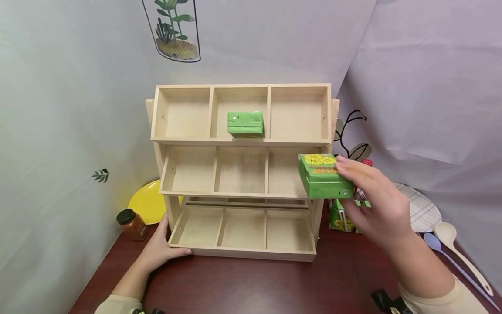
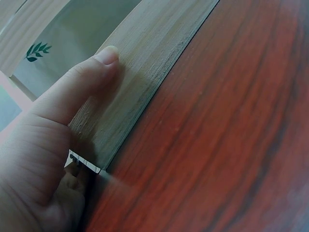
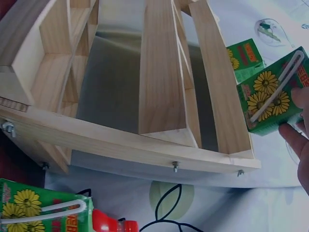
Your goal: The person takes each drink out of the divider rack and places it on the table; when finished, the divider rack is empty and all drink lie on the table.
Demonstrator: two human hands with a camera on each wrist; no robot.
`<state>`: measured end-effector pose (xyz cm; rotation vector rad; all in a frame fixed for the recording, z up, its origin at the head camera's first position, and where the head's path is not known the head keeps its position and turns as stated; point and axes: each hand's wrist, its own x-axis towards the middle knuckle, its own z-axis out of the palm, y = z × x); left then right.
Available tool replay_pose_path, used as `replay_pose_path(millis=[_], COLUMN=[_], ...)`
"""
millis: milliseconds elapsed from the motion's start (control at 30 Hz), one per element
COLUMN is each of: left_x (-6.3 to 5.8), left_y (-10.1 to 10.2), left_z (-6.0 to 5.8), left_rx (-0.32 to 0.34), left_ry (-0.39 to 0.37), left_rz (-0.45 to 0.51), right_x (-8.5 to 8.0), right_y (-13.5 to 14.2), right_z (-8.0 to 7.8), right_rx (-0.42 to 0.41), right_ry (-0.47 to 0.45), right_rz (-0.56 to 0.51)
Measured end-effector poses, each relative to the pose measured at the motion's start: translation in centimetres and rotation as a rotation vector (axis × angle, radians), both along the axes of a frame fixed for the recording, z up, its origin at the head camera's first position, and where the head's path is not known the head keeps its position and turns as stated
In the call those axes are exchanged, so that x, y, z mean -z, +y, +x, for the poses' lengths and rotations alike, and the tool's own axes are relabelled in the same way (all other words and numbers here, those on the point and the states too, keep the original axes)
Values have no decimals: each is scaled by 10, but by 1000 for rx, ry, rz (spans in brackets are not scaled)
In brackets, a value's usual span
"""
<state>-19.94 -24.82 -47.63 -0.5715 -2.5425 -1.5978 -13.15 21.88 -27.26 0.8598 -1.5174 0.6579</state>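
Observation:
A three-tier wooden rack (image 1: 241, 192) with divided trays stands on the table. My left hand (image 1: 158, 250) grips the bottom tray's left corner, thumb (image 2: 107, 55) against the front board and the other fingers round the side, mostly hidden. In my right hand (image 1: 378, 203) is a green drink carton (image 1: 325, 174) with yellow flowers, pinched at its right end. It is held out in front of the rack's right side; a white straw (image 3: 280, 87) runs along one face. Another green drink carton (image 1: 245, 124) lies in the top tray's middle compartment.
More green cartons (image 1: 340, 218) and a red-capped bottle (image 3: 113, 223) stand right of the rack. Beyond them are a checked plate (image 1: 421, 209), a white ladle (image 1: 466, 255) and a blue spoon (image 1: 451, 257). On the left are a yellow plate (image 1: 149, 203) and a dark-lidded jar (image 1: 132, 226).

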Motion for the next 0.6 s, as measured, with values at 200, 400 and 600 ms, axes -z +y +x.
replay_pose_path(millis=[200, 400, 600], left_x=[0, -1, -2], left_y=[0, 1, 1], left_z=[0, 1, 1], left_rx=[-2, 6, 5], left_ry=[2, 1, -1], left_rz=[-13, -6, -3], right_x=[10, 20, 33], right_y=[3, 8, 17], right_z=[5, 8, 9], right_rx=[-12, -4, -3], right_ry=[11, -12, -42], right_rz=[23, 36, 41])
